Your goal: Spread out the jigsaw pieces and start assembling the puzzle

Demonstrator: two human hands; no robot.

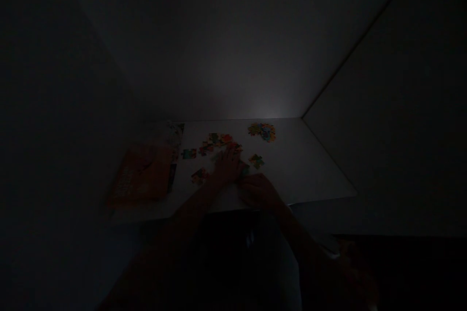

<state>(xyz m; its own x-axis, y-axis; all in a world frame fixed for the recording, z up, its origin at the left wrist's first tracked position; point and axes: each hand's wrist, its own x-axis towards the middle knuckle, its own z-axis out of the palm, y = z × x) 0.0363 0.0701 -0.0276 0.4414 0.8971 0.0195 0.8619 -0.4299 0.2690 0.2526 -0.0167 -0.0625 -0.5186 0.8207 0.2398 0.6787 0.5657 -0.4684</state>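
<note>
The scene is very dark. On a white table my left hand lies with its fingers stretched out, partly over the puzzle pieces at its fingertips. Close to its right, my right hand is curled, its fingers pointing left; whatever they hold is hidden. A green puzzle piece lies between the two hands, partly covered. Beyond my left hand is a cluster of joined or overlapping puzzle pieces. Loose around the hands are a puzzle piece to the right, a reddish puzzle piece and a teal puzzle piece to the left.
A heap of puzzle pieces lies at the back of the table. On the left are an orange box or packet and a dark printed sheet. A wall rises behind, and a panel borders the right side.
</note>
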